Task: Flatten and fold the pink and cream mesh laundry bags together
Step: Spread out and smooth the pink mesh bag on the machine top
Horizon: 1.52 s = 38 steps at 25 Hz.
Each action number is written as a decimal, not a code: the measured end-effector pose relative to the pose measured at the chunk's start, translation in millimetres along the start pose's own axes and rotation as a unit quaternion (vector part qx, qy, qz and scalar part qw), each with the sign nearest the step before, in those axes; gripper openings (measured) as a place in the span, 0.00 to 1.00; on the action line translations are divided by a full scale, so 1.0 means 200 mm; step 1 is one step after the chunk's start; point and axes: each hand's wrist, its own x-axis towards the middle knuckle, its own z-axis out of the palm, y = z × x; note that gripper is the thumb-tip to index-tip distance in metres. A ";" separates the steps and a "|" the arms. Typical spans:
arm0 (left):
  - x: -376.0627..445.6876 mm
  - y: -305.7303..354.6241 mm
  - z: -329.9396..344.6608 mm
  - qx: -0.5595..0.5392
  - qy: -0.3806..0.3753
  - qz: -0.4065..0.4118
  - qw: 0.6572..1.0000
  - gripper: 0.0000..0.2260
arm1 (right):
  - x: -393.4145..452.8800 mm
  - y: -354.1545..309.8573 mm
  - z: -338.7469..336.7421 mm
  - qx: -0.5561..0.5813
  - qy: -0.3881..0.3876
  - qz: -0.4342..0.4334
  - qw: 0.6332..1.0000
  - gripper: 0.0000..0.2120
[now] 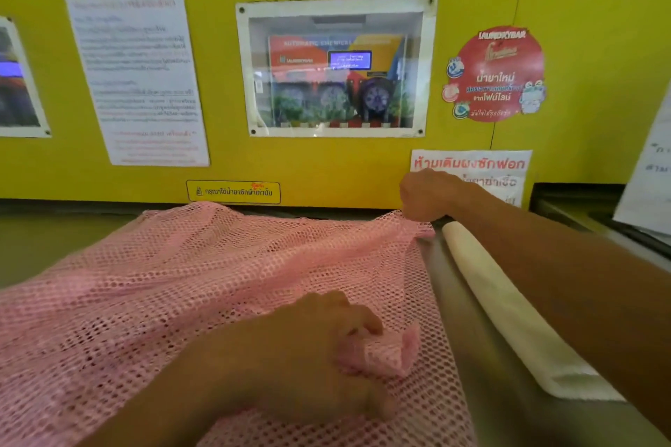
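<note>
the pink mesh bag (203, 283) lies spread out on a grey counter (468, 330) and covers most of its left and near part. the net is wrinkly, with soft bumps in it. the right hand (426, 196) is at the far right corner of the pink bag. it is curled into a fist and pinches that corner, so the net lifts up a little there. the left hand (326, 356) is at the near side, close to the bag's right edge. its fingers are closed around a small bunch of pink net. the cream mesh bag (515, 308) lies just beside the pink one, on the right. it is a long narrow strip that runs from far to near, and the right arm reaches over part of it. behind the counter is a yellow wall (326, 163) with paper notices, a round red sticker (499, 74) and a clear window (336, 67) with a small blue screen inside.
</note>
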 end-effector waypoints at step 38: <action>0.12 -0.21 -0.03 0.086 -0.071 -0.108 0.988 0.39 | -0.21 -0.05 0.13 0.186 -0.100 0.024 0.977 0.20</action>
